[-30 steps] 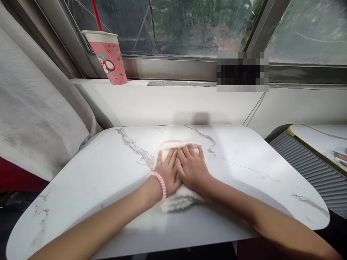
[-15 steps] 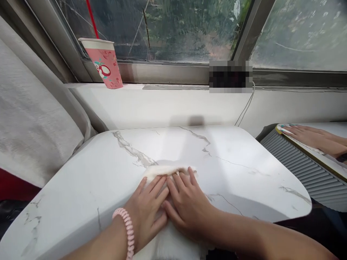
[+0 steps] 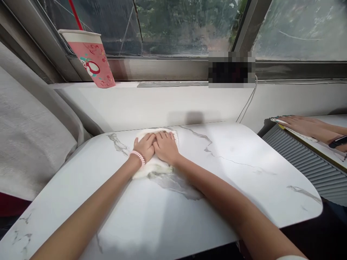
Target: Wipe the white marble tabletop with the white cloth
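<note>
A white cloth (image 3: 155, 169) lies on the marble-patterned table (image 3: 130, 216), close to its far edge. My left hand (image 3: 145, 146) presses down on the cloth with its fingers flat, and a pink coiled band circles that wrist. Beside it, touching it, my right hand (image 3: 166, 146) also lies flat on the cloth, fingertips toward the window. Both arms are stretched well forward. Part of the cloth is hidden beneath the hands.
A pink paper cup (image 3: 94, 65) with a red straw stands on the sill at left. A blurred dark object (image 3: 230, 72) with a cable sits farther right. A grey curtain (image 3: 32, 137) hangs left. Another person's hands (image 3: 306, 126) rest on a neighbouring table.
Both my hands have moved forward with the cloth, from the middle of the table to near its far edge. The view has shifted slightly.
</note>
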`<state>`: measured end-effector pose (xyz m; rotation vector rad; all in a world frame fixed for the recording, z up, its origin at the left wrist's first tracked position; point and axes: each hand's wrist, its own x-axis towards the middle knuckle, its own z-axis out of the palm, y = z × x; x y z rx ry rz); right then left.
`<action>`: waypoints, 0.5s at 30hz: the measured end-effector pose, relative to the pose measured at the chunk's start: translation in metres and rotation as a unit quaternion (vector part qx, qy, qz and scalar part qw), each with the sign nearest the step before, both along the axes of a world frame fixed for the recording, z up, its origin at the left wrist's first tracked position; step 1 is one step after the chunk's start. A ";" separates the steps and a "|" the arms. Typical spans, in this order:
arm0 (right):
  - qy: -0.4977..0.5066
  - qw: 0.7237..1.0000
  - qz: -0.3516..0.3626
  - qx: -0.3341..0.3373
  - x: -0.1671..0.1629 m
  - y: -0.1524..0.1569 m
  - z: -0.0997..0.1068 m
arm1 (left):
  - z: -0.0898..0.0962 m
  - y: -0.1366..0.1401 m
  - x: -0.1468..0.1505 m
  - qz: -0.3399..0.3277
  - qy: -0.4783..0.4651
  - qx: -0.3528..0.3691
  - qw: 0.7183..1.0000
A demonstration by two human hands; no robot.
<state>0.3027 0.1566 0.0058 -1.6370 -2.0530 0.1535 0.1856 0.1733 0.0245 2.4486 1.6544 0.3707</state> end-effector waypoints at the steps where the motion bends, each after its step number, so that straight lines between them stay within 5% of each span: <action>1: -0.001 1.000 -0.008 0.004 -0.001 0.009 0.000 | -0.002 0.010 0.000 -0.002 -0.004 0.006 1.000; 15: -0.042 0.999 0.028 0.020 -0.002 0.083 -0.004 | -0.006 0.072 -0.007 0.017 -0.013 0.030 0.999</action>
